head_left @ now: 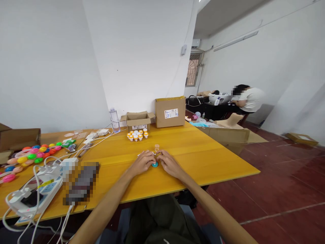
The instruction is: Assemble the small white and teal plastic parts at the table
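Over the table's middle, my left hand (144, 162) is closed, its fingers bent down onto a small teal round piece (154, 164) on the tabletop. Facing it from the other side, my right hand (169, 163) has its fingers curled in close to the same spot. Whatever lies between the right fingertips is too small to make out. Just beyond the fingers stands a small clear plastic cup-like piece (156, 147). Farther back, several white pieces with orange rings (137, 135) are grouped together.
An open cardboard box (138, 119), a larger closed box (170, 113) and a water bottle (114, 120) line the wall. Colourful balls (35, 154), a power strip (48, 189) with cables and a blurred dark object (82, 183) are at left. Another person (250, 100) sits far right.
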Tool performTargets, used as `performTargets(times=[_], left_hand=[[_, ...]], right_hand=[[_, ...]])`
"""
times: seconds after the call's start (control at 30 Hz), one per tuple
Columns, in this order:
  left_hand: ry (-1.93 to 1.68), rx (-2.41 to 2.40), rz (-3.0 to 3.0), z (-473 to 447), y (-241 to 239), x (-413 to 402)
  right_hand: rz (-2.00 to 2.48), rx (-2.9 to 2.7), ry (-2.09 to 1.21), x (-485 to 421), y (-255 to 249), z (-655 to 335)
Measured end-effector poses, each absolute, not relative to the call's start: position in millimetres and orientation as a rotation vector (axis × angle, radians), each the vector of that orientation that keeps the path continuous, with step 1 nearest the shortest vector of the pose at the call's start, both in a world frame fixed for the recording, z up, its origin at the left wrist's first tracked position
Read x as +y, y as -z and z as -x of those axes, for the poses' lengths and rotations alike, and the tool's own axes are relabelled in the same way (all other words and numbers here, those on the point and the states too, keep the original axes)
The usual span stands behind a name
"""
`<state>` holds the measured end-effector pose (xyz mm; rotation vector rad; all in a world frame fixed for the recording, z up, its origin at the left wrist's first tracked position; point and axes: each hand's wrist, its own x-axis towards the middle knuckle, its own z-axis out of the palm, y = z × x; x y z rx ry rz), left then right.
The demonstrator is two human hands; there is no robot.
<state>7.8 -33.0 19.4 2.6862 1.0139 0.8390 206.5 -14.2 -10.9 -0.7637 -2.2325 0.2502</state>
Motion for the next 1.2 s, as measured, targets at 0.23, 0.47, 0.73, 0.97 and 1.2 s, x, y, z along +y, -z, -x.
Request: performTargets(times=[0.23,0.47,0.73,0.97,1.2], left_hand=[[-0.824,1.029,-2.670,-7.8,-19.7,-33.5],[-0.822,1.035,-2.657,-7.8,-20.6,-33.9],[-0.834,1.026,-2.678,-7.1,-18.8,-31.9],[-0.829,1.031,-2.662,-7.2,-19.4,-32.4],[-0.841,1.033,-2.631,-7.3,-20.3,-32.3]], right_hand=[[0.745,-2.273,-0.235,-15.5,9.9,-205.0],[0.800,-2.190,-0.241,-14.3,12.2,-206.8],[0.775,-2.229,-0.252,-15.1,10.5,-205.2],[0.765,-2.251,-0.230,-14.6,11.4,-204.1],[0.834,-2.139,-0.225,-15.5,9.0,-206.8]])
